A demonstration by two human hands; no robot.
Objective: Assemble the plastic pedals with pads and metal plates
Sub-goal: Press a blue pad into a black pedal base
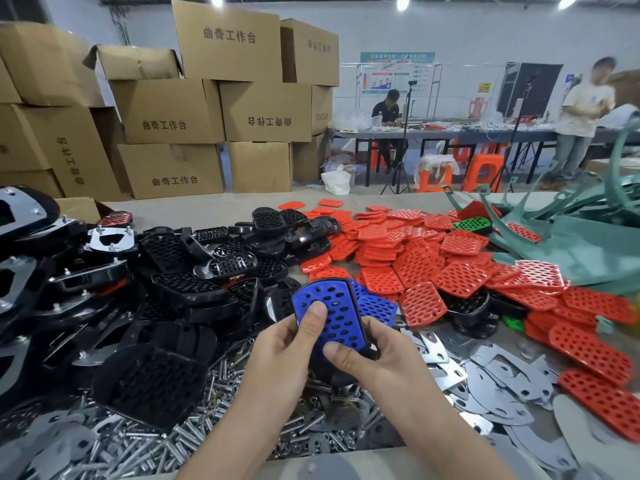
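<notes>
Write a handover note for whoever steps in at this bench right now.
Left hand: grips the blue pad, thumb on its face.
Right hand: grips the same pad's lower end.
Supplies: black pedals to the left, red pads to the right, metal plates and bolts nearest.
Done: several plated pedals at far left.
Left: seat this pad, fit its plate, then work through the piles.

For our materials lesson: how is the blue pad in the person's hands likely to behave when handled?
The blue pad looks thin and full of holes, so it is probably light and somewhat bendy. It looks glossy, so perhaps slippery; the left hand and right hand both grip it, thumbs on its face. Being flat, it should not roll.
</notes>
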